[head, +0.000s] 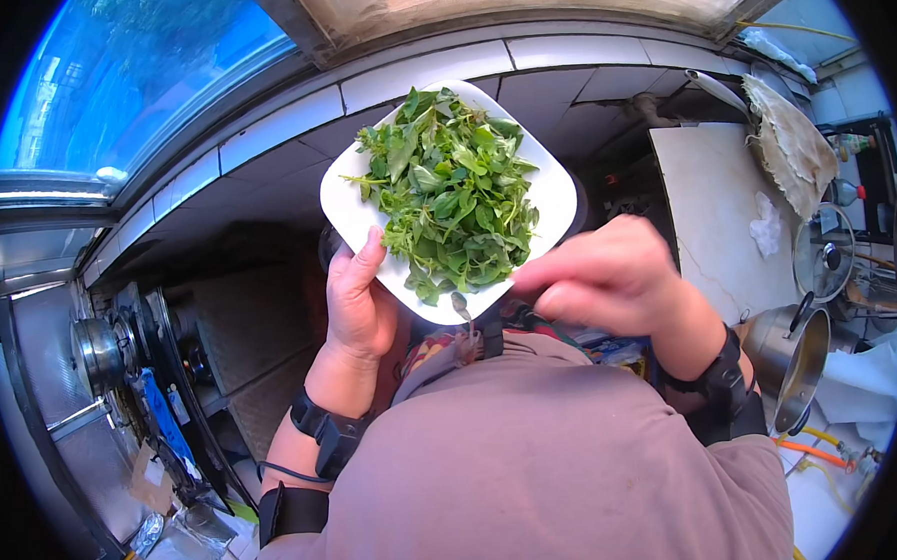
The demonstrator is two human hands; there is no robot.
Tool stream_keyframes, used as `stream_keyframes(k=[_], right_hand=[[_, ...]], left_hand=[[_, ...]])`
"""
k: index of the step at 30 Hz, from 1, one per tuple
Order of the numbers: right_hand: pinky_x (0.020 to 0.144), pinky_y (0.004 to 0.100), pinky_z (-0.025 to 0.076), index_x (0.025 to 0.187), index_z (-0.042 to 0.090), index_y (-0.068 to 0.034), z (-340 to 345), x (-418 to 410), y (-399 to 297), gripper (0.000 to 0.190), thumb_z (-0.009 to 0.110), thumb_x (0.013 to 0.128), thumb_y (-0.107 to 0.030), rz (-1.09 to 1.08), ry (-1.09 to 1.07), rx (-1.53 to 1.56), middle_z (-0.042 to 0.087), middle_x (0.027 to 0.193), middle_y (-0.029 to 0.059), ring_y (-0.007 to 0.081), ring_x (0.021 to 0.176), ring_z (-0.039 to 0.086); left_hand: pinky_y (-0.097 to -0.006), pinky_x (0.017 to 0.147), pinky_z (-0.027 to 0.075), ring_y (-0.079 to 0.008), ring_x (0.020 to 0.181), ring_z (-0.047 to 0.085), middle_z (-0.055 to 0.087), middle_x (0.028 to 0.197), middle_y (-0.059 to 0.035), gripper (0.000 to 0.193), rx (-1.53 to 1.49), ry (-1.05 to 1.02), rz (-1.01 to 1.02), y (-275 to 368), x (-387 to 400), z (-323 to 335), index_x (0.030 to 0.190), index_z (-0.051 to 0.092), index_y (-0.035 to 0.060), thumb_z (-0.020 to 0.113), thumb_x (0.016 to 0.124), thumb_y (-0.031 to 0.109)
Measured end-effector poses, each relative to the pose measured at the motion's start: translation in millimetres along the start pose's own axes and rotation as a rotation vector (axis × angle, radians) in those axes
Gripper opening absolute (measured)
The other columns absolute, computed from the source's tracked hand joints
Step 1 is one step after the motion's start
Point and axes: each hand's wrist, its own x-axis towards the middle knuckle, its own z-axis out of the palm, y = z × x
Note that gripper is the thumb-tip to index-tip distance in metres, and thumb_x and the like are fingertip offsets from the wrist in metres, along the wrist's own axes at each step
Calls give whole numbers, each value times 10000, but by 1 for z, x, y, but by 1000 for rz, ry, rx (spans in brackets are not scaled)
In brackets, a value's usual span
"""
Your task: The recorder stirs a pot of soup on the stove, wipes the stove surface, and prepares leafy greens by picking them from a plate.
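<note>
My left hand (361, 299) holds a white square plate (557, 193) with rounded corners, its thumb over the lower left rim. A loose heap of fresh green leaves (456, 197), some on stems, covers the middle of the plate. One dark, wilted-looking sprig (460, 306) hangs over the corner nearest my body. My right hand (606, 273) is blurred, its fingers bent and the index fingertip at the lower right rim by the leaves. Whether it pinches anything cannot be made out.
Behind the plate runs a white-tiled ledge (424, 71) under windows. At right are a pale board (716, 216), a cloth (792, 145), a glass lid (824, 252) and a steel pot (786, 363). More metal cookware (97, 355) is at left, beside a dark recess.
</note>
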Motion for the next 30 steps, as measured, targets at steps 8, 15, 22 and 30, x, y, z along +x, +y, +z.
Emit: stream_keyframes(k=[8, 15, 22, 30], right_hand=[[472, 300, 462, 856, 613, -78, 44, 2, 5, 175, 671, 730, -184, 49, -169, -432, 569, 580, 50, 205, 518, 577], [466, 275, 441, 762, 619, -63, 23, -1, 6, 107, 691, 689, -34, -79, -87, -170, 551, 648, 46, 172, 542, 553], [543, 204, 418, 833, 598, -4, -34, -30, 44, 84, 610, 751, 6, 307, 317, -339, 561, 773, 34, 80, 618, 510], [575, 228, 459, 924, 626, -21, -32, -29, 74, 166, 605, 759, -12, 373, 347, -476, 613, 874, 71, 131, 641, 572]], left_hand=[[-357, 944, 374, -205, 1090, 497, 513, 1198, -94, 408, -1, 6, 10, -3, 2, 5, 1248, 402, -9, 493, 891, 166], [-354, 945, 373, -201, 1089, 498, 515, 1198, -100, 404, -36, 35, -1, -6, 2, 2, 1240, 413, -11, 502, 887, 164], [-349, 948, 373, -194, 1088, 499, 520, 1195, -94, 407, -35, 48, 0, -10, 1, -1, 1241, 416, -8, 510, 887, 169], [-345, 954, 368, -189, 1100, 492, 512, 1208, -87, 449, 5, 32, -2, -15, 0, 1, 1253, 402, 1, 526, 888, 230]])
